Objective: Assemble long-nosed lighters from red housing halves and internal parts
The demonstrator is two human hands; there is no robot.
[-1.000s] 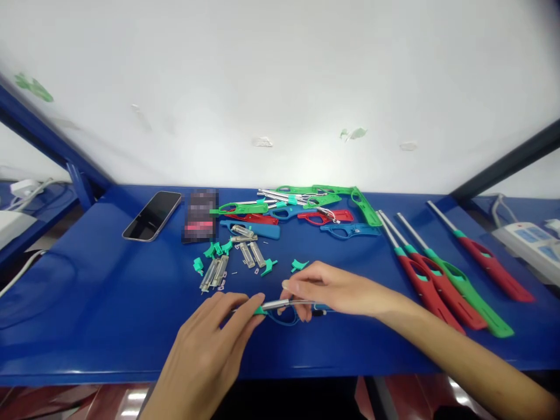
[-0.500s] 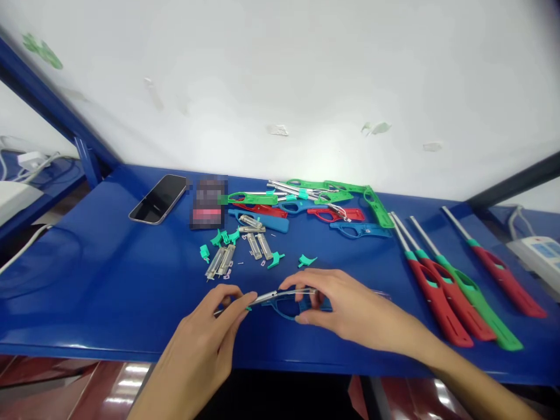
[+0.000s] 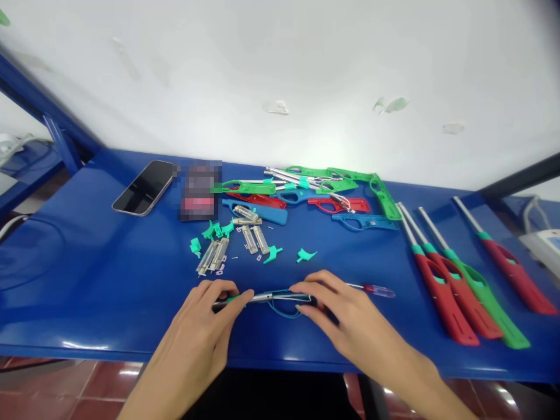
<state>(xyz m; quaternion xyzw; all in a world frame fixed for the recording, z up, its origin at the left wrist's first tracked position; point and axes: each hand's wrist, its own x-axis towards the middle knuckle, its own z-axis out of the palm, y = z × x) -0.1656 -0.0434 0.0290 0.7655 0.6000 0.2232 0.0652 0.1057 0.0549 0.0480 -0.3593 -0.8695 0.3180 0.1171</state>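
Note:
Near the table's front, my left hand (image 3: 207, 318) pinches a thin metal lighter tube (image 3: 262, 297) between thumb and fingers. Pale wires (image 3: 286, 297) run from the tube's right end toward my right hand (image 3: 345, 309). Under them is a blue lighter casing half (image 3: 282, 314) with a looped trigger guard. The right thumb and fingers close around its right part, which they largely hide. Just beyond that hand lies a screwdriver (image 3: 378, 290) with a red and clear handle.
Green trigger pieces (image 3: 273, 254) and several clear fuel tanks (image 3: 220, 253) lie behind my hands. Farther back are casing halves (image 3: 361, 221) and metal tubes (image 3: 289, 178). A phone (image 3: 145, 188) rests at left. Assembled red and green lighters (image 3: 450, 300) lie at right.
The metal tube has come down level along the blue casing, with its wires lying over it. My right hand has shifted slightly right, and the screwdriver shows more fully.

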